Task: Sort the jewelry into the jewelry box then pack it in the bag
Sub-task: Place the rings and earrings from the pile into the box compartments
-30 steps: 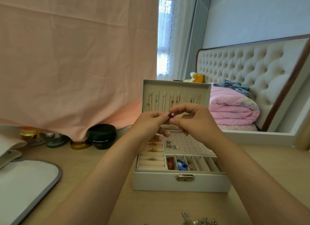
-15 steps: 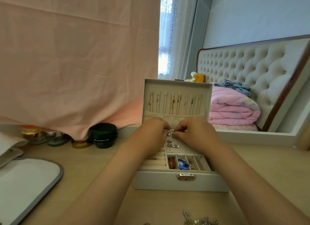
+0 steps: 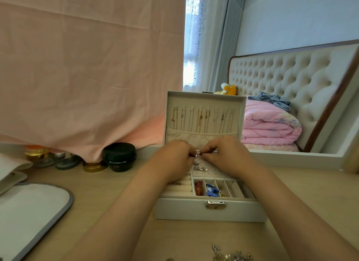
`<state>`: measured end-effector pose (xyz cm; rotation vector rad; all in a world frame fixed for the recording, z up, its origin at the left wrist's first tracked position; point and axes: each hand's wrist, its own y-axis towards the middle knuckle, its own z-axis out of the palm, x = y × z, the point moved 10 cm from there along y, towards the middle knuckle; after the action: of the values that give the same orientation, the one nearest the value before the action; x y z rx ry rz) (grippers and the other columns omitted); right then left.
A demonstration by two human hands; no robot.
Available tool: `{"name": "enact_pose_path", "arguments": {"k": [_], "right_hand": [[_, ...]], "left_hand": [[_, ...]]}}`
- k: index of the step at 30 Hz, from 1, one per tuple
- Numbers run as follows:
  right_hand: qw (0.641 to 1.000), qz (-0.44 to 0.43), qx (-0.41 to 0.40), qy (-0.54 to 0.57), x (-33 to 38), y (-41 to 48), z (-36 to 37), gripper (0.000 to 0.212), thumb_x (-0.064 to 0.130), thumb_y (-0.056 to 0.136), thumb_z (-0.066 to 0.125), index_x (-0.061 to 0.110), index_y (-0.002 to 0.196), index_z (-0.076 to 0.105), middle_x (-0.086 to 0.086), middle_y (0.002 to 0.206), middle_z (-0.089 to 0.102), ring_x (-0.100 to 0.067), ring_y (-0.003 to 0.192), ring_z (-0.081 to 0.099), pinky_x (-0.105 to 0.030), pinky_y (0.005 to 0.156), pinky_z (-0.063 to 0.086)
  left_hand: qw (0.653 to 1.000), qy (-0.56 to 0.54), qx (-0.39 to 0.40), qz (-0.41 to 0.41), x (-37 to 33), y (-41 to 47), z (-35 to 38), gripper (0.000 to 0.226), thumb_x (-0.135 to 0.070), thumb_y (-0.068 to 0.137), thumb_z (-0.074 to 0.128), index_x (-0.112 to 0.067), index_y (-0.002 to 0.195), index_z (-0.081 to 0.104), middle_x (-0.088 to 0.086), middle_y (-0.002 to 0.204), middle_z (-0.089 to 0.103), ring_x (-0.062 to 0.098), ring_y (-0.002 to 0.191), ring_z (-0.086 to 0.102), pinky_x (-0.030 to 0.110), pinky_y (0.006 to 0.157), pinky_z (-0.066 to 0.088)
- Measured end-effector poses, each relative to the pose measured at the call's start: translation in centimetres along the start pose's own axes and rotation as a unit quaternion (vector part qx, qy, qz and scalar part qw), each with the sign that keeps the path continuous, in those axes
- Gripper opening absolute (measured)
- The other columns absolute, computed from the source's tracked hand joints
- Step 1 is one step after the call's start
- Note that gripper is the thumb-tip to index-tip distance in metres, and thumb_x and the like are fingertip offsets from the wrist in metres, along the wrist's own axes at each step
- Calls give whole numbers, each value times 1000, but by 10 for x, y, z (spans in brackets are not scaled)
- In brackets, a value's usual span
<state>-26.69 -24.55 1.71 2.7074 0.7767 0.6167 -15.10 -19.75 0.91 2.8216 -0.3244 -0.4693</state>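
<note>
hands: my left hand (image 3: 174,159) and right hand (image 3: 228,153) are together, both pinching a small earring (image 3: 198,154)
earring: over the stud panel at the back of the open jewelry box (image 3: 209,210)
loose jewelry (image 3: 231,256): on the table (image 3: 97,192), near edge

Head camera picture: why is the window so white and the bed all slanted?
Head view: daylight blows out the window, washing it white; same head view: the wide-angle lens bends the edges, so the headboard leans; the tiny piece pinched by left hand and right hand is too small to identify.
</note>
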Motion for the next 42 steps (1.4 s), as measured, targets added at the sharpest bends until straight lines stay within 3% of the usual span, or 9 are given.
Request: {"name": "enact_pose_path", "arguments": {"k": [8,15,20,30,33,38,42], "right_hand": [[998,5,11,54,-2,0,3,9,36,85,77,40,93,79,20,89,73,1,89,64,-36,87,56],[997,-21,70,7,4,0,11,15,32,93,68,42,100,77,22,98,68,0,93,59,-33,90,52],[998,-21,56,-22,5,2,9,16,32,93,67,41,102,77,16,102,71,-5,94,61,-39,88,54],[997,-21,67,-16,12,-4,7,19,27,94,63,31,111,73,12,107,68,-6,98,60,-31,91,51],[998,-7,49,24,12,-7,-3,19,30,94,63,32,111,71,14,105,67,-3,98,60,-33,93,52],[997,-26,51,50,28,-21,-19,11,33,93,66,36,103,72,19,99,66,1,96,60,-29,91,53],[993,-53,76,73,57,-51,-26,8,36,92,68,38,96,74,22,94,67,9,87,59,-20,78,47]], "left_hand": [[1000,-19,-3,-5,2,0,0,31,-27,99,54,-30,127,65,-3,117,66,15,106,59,38,93,52],[1000,-14,-3,2,1,0,0,31,-25,100,54,-28,128,65,-1,122,65,16,109,58,35,94,50],[1000,-16,-1,4,0,0,0,32,-25,100,54,-29,130,64,-1,123,64,16,109,57,32,92,48],[999,-29,5,-13,2,-1,1,38,-24,98,54,-27,136,57,-2,130,61,16,118,55,38,101,49],[998,-57,-15,-18,1,-7,-8,39,-23,98,56,-28,137,55,-5,133,59,13,119,54,34,103,47],[996,-74,-39,-18,-5,-27,-30,31,-28,98,58,-33,129,59,-14,121,61,5,106,55,28,94,49],[994,-104,-31,-28,-8,-60,-41,19,-30,98,59,-36,116,63,-19,105,62,-1,92,56,23,83,50]]}}
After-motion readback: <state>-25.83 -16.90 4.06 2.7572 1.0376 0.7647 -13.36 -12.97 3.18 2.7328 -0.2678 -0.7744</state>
